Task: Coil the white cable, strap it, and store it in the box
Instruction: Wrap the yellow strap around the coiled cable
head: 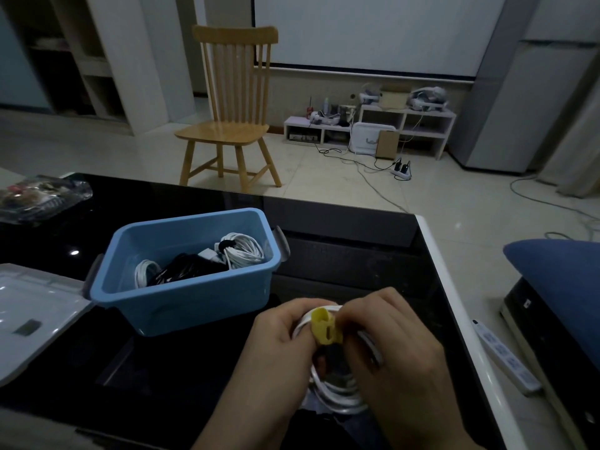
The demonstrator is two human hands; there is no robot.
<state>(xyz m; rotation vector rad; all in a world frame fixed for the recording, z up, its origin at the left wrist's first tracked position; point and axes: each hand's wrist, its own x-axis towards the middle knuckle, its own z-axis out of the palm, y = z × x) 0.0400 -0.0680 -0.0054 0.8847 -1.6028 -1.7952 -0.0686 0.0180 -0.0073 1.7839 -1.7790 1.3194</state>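
At lower centre, your left hand (279, 345) and right hand (389, 349) grip the coiled white cable (337, 399), closing the yellow strap (324, 326); next, lift it into the blue box (181, 303).

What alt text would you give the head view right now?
Both hands, left and right, hold a coiled white cable above a glossy black table, wrapping a yellow strap around it. Behind them sits an open blue plastic box containing other bundled cables.
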